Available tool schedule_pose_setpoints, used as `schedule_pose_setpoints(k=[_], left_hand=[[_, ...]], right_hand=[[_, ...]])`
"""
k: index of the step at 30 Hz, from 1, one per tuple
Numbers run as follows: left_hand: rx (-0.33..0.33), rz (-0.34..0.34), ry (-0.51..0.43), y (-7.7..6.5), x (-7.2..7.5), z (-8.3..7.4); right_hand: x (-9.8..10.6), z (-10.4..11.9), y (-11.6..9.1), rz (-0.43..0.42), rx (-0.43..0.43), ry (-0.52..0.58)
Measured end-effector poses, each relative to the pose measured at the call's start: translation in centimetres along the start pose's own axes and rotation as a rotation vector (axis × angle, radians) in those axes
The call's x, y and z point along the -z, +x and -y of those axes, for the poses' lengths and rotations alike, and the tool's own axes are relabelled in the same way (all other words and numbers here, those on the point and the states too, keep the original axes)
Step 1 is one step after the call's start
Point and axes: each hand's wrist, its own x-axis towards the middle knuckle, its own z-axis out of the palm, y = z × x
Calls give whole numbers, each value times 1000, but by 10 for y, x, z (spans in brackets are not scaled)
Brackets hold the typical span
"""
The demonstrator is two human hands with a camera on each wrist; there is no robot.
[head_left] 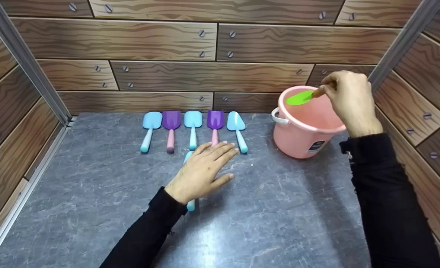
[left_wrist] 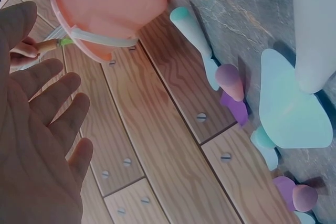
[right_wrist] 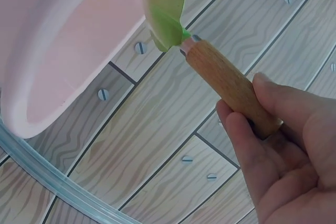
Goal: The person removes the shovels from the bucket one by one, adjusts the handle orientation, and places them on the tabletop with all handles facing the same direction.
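Note:
Over the mouth of a pink bucket [head_left: 298, 137], my right hand [head_left: 350, 98] pinches a small trowel by its wooden handle [right_wrist: 226, 82]. The trowel's bright green blade [head_left: 299, 98] points left across the bucket's opening. My left hand [head_left: 201, 169], its fingers extended, hovers over the middle of the table with nothing in its grasp. Under it lies a light blue shovel [left_wrist: 294, 103], mostly hidden from the head view. Beyond the fingertips a purple scoop with a pink handle [head_left: 215, 121] lies partly covered by them.
Along the back of the table, a row holds light blue shovels [head_left: 152, 121], another purple scoop [head_left: 171, 121] and a light blue pointed trowel [head_left: 236, 122]. Wood-patterned walls [head_left: 160, 41] enclose the table at the back and sides. A white handle [head_left: 279, 117] hangs on the bucket's left.

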Motion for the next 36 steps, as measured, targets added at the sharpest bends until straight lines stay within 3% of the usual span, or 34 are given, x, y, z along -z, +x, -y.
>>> schedule_pose_setpoints(k=[17,27,36], left_hand=[[9,-11,-8,0,0,2],[32,3,8,1,0,3],[55,-24,-6,2,2,3]], right_hand=[[-10,3,-23,-225,25,77],[-24,12,-34,-297,69,149],[-39,23,-47,-325,84,208]])
